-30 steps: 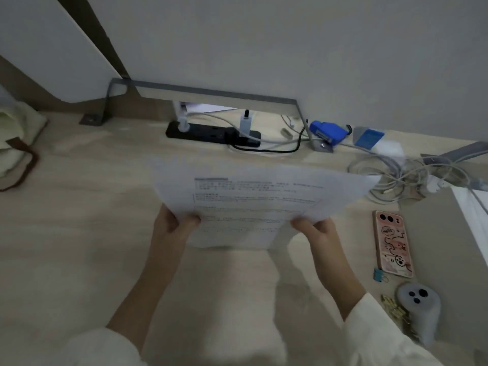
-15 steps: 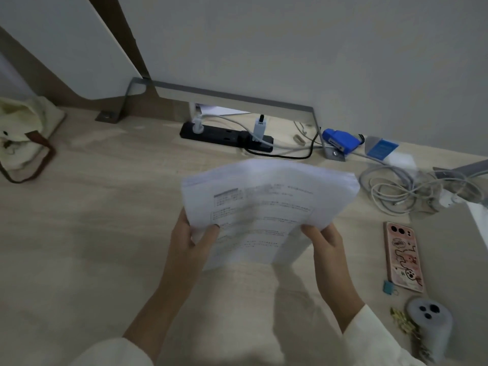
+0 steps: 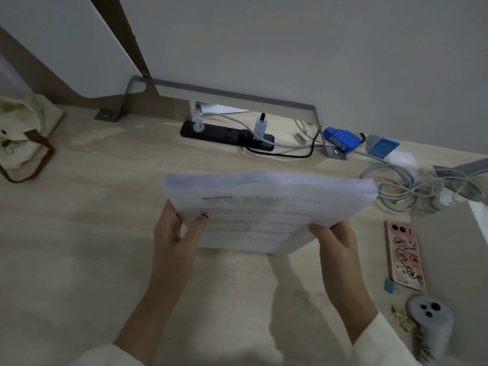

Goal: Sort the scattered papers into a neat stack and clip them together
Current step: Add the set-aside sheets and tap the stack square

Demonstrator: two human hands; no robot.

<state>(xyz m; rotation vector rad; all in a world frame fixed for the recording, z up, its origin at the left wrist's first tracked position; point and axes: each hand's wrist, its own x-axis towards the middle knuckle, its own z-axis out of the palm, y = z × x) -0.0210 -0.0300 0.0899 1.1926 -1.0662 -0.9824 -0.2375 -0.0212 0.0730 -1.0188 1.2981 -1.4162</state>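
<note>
A stack of white printed papers (image 3: 266,207) stands tilted on its lower edge on the wooden desk (image 3: 79,233), blurred by motion. My left hand (image 3: 177,233) grips the stack's left side, thumb on the front sheet. My right hand (image 3: 335,241) grips its lower right side, fingers behind the sheets. A small blue binder clip (image 3: 390,285) lies on the desk at the right, below the phone. Several gold binder clips (image 3: 404,320) lie beside a grey controller.
A pink-cased phone (image 3: 404,256) lies to the right of the papers. A grey controller (image 3: 430,320) sits near the desk's right front. Coiled white cables (image 3: 404,191), a black power strip (image 3: 227,136) and a blue device (image 3: 340,140) line the back. A cream bag (image 3: 21,136) sits far left.
The fanned-out sheets have been gathered into a more even stack, its lower edge now down on the desk. Both hands keep their grip at the sides.
</note>
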